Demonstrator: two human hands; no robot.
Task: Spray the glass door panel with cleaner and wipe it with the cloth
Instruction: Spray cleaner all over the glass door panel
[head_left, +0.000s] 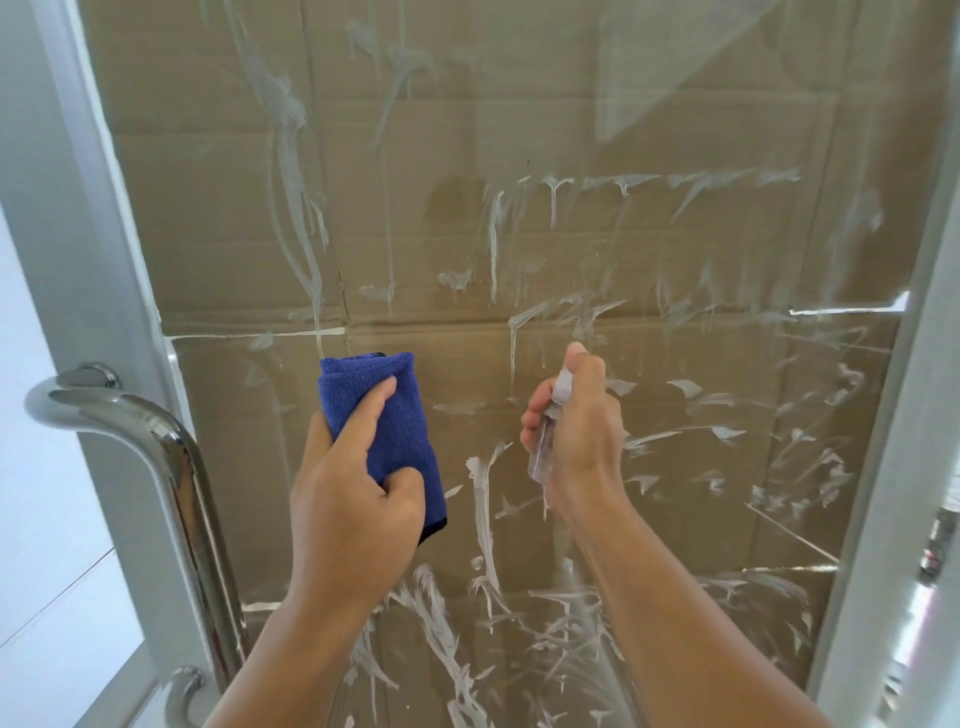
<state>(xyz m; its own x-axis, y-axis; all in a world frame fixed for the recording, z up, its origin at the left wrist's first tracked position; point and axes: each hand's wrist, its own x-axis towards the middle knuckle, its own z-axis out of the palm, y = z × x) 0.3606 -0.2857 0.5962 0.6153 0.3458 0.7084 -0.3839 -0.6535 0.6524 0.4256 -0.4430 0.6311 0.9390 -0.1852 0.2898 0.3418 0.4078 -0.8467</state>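
The glass door panel (519, 156) fills the view, smeared with white streaks and drips, with brown cardboard behind it. My left hand (353, 493) is closed around a folded blue cloth (400, 415), held just in front of the glass left of centre. My right hand (582, 436) grips a small clear spray bottle (550, 421) with its nozzle pointing at the glass and the forefinger resting on the pump top. Both hands are at mid height, about a hand's width apart.
A curved chrome door handle (171, 467) stands out from the grey door frame (104, 260) on the left. Another grey frame post (893, 415) borders the glass on the right. White streaks are thickest in the lower half of the panel.
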